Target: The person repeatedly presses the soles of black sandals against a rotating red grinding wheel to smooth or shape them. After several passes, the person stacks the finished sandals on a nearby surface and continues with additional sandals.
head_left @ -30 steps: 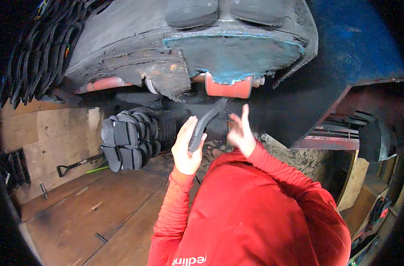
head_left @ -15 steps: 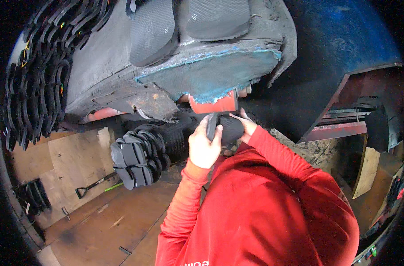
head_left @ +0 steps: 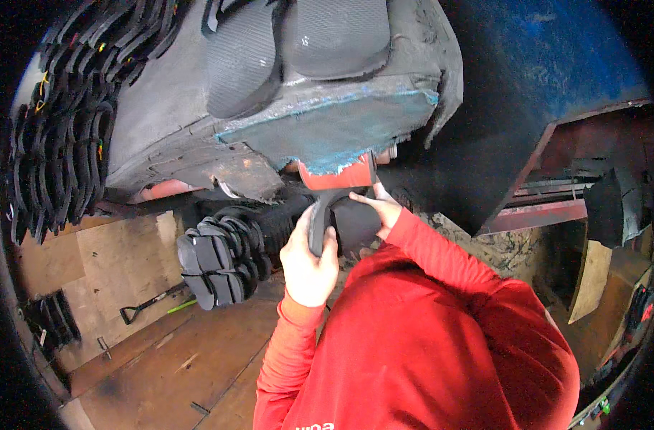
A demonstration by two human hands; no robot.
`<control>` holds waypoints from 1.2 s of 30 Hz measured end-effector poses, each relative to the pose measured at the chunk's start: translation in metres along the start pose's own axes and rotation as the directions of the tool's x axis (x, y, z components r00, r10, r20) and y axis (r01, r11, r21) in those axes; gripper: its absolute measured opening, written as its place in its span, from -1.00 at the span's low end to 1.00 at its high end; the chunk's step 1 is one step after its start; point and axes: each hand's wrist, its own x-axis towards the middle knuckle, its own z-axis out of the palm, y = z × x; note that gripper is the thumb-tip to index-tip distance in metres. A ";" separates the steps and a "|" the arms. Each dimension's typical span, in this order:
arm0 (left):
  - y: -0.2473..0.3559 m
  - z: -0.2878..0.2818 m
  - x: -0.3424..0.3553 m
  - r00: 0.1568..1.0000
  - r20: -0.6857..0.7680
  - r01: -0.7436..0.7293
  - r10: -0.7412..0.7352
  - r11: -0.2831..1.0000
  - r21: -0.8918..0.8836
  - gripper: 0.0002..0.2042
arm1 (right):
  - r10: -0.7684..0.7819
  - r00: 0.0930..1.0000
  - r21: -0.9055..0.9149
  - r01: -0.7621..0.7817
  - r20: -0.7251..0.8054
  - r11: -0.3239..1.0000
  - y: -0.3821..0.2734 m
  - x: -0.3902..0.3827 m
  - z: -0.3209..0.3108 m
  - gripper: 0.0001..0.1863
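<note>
Between my two hands is a black slide sandal, its sole [head_left: 318,223] turned on edge and its broad rounded strap [head_left: 358,221] facing right. My left hand [head_left: 307,266] pinches the sole, thumb on the near side and fingers behind it. My right hand [head_left: 384,209] is closed on the strap side, thumb along its top; some of its fingers are hidden. The sandal's far end comes up to a red curved machine part [head_left: 339,176] under a ragged blue-grey cloth [head_left: 334,132]; whether they touch I cannot tell.
Two dark flat soles [head_left: 341,39] lie on the grey covered bench top [head_left: 158,107] ahead. Many black soles [head_left: 62,158] are stacked at far left. Strapped slides [head_left: 216,261] hang in a bunch left of my hands. A long-handled tool [head_left: 151,304] lies on the floor. Blue machine housing [head_left: 556,64] stands right.
Both hands and the sandal have shifted a little left, and the sole now stands more upright, its far end nearer the red part. The view has also shifted slightly.
</note>
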 end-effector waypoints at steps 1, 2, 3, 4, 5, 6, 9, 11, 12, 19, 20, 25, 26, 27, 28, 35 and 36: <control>0.001 0.000 0.000 0.999 -0.021 -0.044 0.044 0.999 -0.012 -0.60 | -0.059 0.998 -0.063 0.061 0.039 0.996 -0.001 0.003 -0.002 0.05; 0.002 -0.001 -0.001 0.997 -0.036 -0.062 0.061 0.998 -0.023 -0.60 | -0.085 0.996 -0.122 0.088 0.030 0.989 0.000 0.004 -0.004 0.04; 0.004 -0.003 -0.004 0.995 -0.051 -0.091 0.089 0.995 -0.036 -0.60 | -0.060 0.998 -0.180 0.054 -0.029 0.982 0.001 0.004 -0.005 0.03; 0.007 -0.006 -0.008 0.999 -0.038 -0.030 0.028 0.999 -0.036 -0.60 | -0.101 0.994 -0.163 0.106 0.037 0.981 0.003 0.003 -0.005 0.04; 0.010 -0.010 -0.014 1.000 -0.027 0.008 -0.009 0.999 -0.041 -0.60 | -0.103 0.993 -0.147 0.110 0.056 0.983 0.004 0.001 -0.004 0.05; 0.014 -0.013 -0.018 0.999 -0.010 0.050 -0.051 0.998 -0.046 -0.59 | -0.097 0.991 -0.107 0.107 0.094 0.989 0.005 -0.002 -0.003 0.06; 0.019 -0.018 -0.029 0.999 -0.011 0.043 -0.044 0.997 -0.058 -0.59 | -0.117 0.988 -0.134 0.130 0.097 0.983 0.007 -0.011 0.004 0.06; 0.020 -0.022 -0.037 1.000 -0.018 0.011 -0.012 0.999 -0.044 -0.58 | -0.106 0.987 -0.123 0.121 0.120 0.985 0.008 -0.016 0.008 0.08; 0.020 -0.025 -0.042 1.000 -0.016 -0.001 0.001 0.999 -0.035 -0.56 | -0.105 0.985 -0.115 0.121 0.135 0.986 0.009 -0.019 0.010 0.09; 0.041 -0.050 -0.071 0.999 -0.045 -0.024 0.022 0.999 -0.033 -0.54 | 0.004 0.985 -0.328 0.053 0.171 0.943 0.024 -0.038 0.020 0.40; 0.043 -0.050 -0.068 0.993 -0.085 -0.089 0.082 0.993 -0.081 -0.54 | 0.045 0.990 -0.359 0.005 0.131 0.933 0.023 -0.035 0.021 0.35; 0.011 -0.018 -0.024 0.993 -0.109 -0.049 0.042 0.996 -0.068 -0.57 | -0.034 0.986 -0.159 0.060 0.163 0.985 0.008 -0.005 0.021 -0.38; 0.003 -0.015 -0.025 0.992 -0.124 -0.037 0.028 0.997 -0.071 -0.57 | -0.032 0.991 -0.187 0.057 0.132 0.981 0.008 -0.002 0.019 -0.45; -0.003 -0.013 -0.027 0.992 -0.120 -0.044 0.034 0.996 -0.082 -0.57 | -0.026 0.983 -0.164 0.056 0.182 0.985 0.007 0.001 0.016 -0.46; -0.007 -0.013 -0.032 0.994 -0.110 -0.020 0.009 0.995 -0.095 -0.56 | -0.004 0.981 -0.145 0.033 0.194 0.989 0.008 0.001 0.014 -0.47; 0.031 -0.043 -0.076 0.996 -0.084 0.030 -0.033 0.999 -0.037 -0.51 | -0.062 0.943 -0.193 0.131 0.326 0.973 0.027 -0.030 0.018 -0.21; 0.040 -0.046 -0.076 0.996 -0.091 -0.004 -0.003 0.998 -0.069 -0.50 | -0.061 0.932 -0.226 0.150 0.359 0.962 0.025 -0.032 0.020 -0.20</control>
